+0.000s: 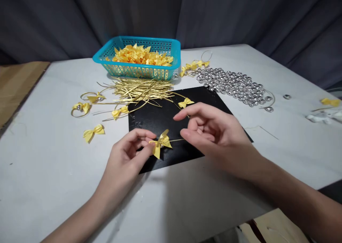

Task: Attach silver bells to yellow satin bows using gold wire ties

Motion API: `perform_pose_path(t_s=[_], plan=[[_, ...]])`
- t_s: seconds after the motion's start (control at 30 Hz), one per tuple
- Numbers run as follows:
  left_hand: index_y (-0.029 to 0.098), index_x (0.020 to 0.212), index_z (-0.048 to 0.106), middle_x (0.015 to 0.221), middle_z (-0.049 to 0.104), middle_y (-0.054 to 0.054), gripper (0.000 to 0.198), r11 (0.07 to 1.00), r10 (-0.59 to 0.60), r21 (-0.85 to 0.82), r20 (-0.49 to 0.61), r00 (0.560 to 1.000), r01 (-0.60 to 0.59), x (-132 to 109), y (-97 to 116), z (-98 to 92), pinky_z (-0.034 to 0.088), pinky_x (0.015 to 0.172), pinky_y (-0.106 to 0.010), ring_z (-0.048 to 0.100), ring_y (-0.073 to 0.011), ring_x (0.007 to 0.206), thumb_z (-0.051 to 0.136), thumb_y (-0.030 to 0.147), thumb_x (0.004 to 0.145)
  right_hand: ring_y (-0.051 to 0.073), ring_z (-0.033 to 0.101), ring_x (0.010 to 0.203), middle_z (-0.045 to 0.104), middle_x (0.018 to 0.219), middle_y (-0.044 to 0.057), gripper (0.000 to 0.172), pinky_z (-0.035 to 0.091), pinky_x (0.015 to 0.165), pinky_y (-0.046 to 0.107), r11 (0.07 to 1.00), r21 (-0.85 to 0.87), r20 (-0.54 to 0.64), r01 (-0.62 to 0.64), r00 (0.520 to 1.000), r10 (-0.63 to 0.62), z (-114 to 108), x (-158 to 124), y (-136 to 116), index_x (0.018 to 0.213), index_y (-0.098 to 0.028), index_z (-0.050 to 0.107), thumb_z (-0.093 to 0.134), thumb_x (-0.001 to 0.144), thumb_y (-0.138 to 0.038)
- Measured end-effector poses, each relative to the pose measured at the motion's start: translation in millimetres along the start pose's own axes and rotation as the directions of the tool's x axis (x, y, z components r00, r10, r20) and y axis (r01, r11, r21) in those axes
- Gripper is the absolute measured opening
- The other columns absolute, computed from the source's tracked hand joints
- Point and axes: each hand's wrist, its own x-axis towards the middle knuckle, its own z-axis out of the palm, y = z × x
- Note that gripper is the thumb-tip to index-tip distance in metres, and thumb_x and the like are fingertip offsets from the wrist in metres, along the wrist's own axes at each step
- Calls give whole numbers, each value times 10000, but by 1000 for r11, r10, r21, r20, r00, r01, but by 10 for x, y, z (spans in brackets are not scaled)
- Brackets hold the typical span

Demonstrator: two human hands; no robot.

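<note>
Fingers point(143, 133) of left hand point(128, 154): thumb and index pinched on yellow ribbon bow point(158, 150), above black mat point(155, 116). Right hand point(219, 139): thumb and index parted, no grip evident; contact with gold wire point(176, 140) extending from bow cannot be told. Progress, judged: held bow partly assembled, wire present. At least 2 wired bows point(120, 112) lie at left. Bulk remaining: loose bows point(139, 56) in turquoise basket point(133, 66), gold wire pile point(141, 89), silver beads point(232, 84).
</note>
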Motion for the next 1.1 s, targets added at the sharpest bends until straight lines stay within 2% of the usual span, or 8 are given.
perform_pose_path(t_s=[0.07,0.13,0.2,0.37,0.53,0.7,0.9,1.1], plan=[[189,761,607,653,573,44,72,1000,5,8,-2,1000,-5,-4,13,8,419,575,-137,513,-76,614,651,243,744,43,297,442,387,561,-71,115,241,403,172,967,-178,96,181,981,-166,6,-14,45,891,-142,601,532,808,-102],[189,747,601,654,563,45,79,1000,16,13,-20,1000,-16,-7,19,12,414,571,-136,506,-76,616,650,250,746,53,373,494,418,559,-57,118,293,466,176,895,-288,217,340,934,-285,27,-26,87,816,-133,625,536,801,-56],[193,744,598,655,554,51,78,999,29,15,-36,999,-28,-11,16,11,410,568,-130,500,-72,616,651,250,750,61,401,515,439,554,-54,127,323,508,180,851,-325,249,412,905,-344,55,-35,119,813,-121,641,551,796,-33],[202,751,594,661,567,53,59,998,66,25,-33,997,-65,-51,24,12,413,539,-122,509,-68,605,644,233,762,56,365,467,469,557,-61,77,308,486,178,837,-364,143,410,912,-385,109,-60,158,856,-129,645,583,826,-93],[212,754,605,663,590,55,51,997,75,22,-17,997,-75,-82,62,43,439,516,-109,537,-65,591,654,199,749,59,429,504,549,609,-37,131,321,501,182,821,-362,156,443,896,-415,127,-71,174,776,-133,630,539,826,-52],[212,779,652,750,646,32,45,994,108,23,18,994,-108,-86,55,72,491,590,-104,600,-76,685,651,178,750,73,494,543,600,643,-20,130,341,519,185,825,-371,135,426,904,-407,140,-79,172,814,-144,648,543,839,-72],[213,799,673,771,654,37,88,998,62,-15,47,997,-62,-120,55,107,493,592,-92,608,-67,688,658,152,737,56,428,481,614,641,-19,124,328,492,175,833,-376,151,406,914,-377,149,-80,157,767,-120,657,568,852,-108],[195,727,653,694,648,39,43,999,23,-29,20,1000,-22,-88,37,111,469,514,-109,563,-60,580,694,196,711,87,521,574,633,676,5,152,363,546,192,830,-389,232,400,914,-331,133,-77,144,798,-126,659,524,862,-98]])
